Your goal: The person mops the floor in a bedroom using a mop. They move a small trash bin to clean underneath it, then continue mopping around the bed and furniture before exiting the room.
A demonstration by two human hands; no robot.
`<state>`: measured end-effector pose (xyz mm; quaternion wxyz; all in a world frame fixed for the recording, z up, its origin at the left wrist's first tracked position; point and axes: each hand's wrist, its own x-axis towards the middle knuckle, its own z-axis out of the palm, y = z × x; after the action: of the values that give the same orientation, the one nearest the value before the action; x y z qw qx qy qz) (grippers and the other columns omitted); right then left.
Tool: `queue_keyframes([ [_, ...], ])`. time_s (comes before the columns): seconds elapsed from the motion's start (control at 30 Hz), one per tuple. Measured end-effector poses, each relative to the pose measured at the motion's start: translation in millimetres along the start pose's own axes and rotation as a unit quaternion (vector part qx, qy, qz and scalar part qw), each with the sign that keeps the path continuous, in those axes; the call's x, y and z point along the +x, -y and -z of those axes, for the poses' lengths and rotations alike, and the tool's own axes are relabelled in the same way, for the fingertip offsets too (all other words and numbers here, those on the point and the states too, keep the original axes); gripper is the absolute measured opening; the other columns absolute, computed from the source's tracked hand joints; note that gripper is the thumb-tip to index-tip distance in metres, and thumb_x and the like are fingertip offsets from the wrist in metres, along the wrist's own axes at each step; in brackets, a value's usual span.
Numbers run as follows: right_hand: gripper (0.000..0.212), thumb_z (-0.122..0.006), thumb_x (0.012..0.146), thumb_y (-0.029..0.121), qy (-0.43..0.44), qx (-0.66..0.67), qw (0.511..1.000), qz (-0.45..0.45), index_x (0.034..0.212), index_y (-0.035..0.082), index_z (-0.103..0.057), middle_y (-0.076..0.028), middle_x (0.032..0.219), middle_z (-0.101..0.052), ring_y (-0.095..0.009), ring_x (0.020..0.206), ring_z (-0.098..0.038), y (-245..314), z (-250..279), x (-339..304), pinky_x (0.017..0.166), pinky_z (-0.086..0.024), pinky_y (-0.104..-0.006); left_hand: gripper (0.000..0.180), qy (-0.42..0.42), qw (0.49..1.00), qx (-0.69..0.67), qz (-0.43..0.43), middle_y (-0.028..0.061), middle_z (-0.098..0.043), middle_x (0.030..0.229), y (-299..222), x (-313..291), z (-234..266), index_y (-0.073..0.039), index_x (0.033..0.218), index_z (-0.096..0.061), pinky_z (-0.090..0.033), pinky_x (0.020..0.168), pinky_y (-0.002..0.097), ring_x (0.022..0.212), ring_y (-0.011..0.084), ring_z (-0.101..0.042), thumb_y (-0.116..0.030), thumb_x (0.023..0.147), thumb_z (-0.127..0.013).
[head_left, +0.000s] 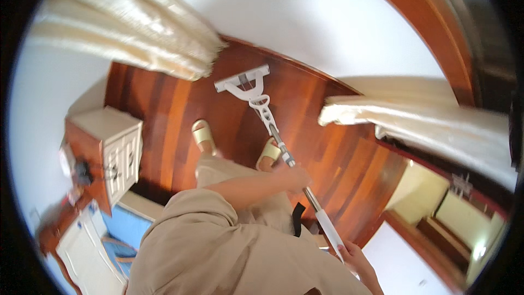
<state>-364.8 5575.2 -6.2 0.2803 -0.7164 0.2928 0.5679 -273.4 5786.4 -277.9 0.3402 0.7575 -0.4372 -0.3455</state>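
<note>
Holding white-and-grey long-handled mop (283,148) two-handed: L hand (295,178) closed round grey metal pole (312,199), R hand (355,257) closed on white tubular upper handle (327,229). Wide white mop head (242,79) over reddish-brown wood-plank flr (164,114), btwn shiny cream curtains (136,27), ahead of pale-yellow open-toe slippers (201,129); flr contact unclear.

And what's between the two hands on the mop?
In the head view, between the left hand and the right hand runs the mop's pole, silvery near the left hand, then white toward the right.
</note>
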Motion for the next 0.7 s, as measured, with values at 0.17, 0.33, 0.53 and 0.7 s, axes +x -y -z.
queue_keyframes([
  [0.17,0.028,-0.041,0.096,0.026,0.127,-0.088,0.986,0.066,0.099,0.001,-0.052,-0.002,0.061,-0.049,-0.01,0.047,-0.047,143,-88,69,0.043,-0.039,-0.0256,0.009,-0.121,0.978,0.01,0.171,0.0048,-0.062,0.077,102,-182,8,-0.012,0.076,-0.06,-0.042,0.076,0.045,0.082,0.0271,-0.06,-0.018,0.07,-0.063],
  [0.33,0.025,-0.037,0.096,0.025,0.207,-0.17,0.944,0.195,0.094,0.002,-0.047,-0.004,0.06,-0.049,-0.013,0.043,-0.045,292,-247,137,0.041,-0.038,-0.0275,0.012,-0.349,0.848,0.102,0.386,0.0077,-0.058,0.091,203,-380,-25,-0.011,0.082,-0.058,-0.041,0.083,0.0405,0.095,0.0244,-0.053,-0.01,0.07,-0.06],
  [0.53,0.029,-0.037,0.096,0.027,0.182,-0.338,0.888,0.254,0.093,-0.001,-0.042,-0.009,0.06,-0.051,-0.016,0.045,-0.052,428,-415,184,0.042,-0.043,-0.0313,0.032,-0.458,0.654,0.079,0.596,0.0122,-0.049,0.124,282,-517,-33,-0.005,0.105,-0.055,-0.035,0.1,0.042,0.124,0.0295,-0.039,-0.005,0.073,-0.058],
  [0.7,0.03,-0.038,0.096,0.029,0.115,-0.416,0.871,0.234,0.093,-0.002,-0.041,-0.011,0.063,-0.053,-0.018,0.047,-0.055,410,-410,201,0.044,-0.046,-0.0324,0.024,-0.31,0.706,0.111,0.627,0.009,-0.057,0.118,289,-496,-38,-0.007,0.099,-0.064,-0.036,0.096,0.0404,0.125,0.0272,-0.04,-0.017,0.083,-0.05],
])
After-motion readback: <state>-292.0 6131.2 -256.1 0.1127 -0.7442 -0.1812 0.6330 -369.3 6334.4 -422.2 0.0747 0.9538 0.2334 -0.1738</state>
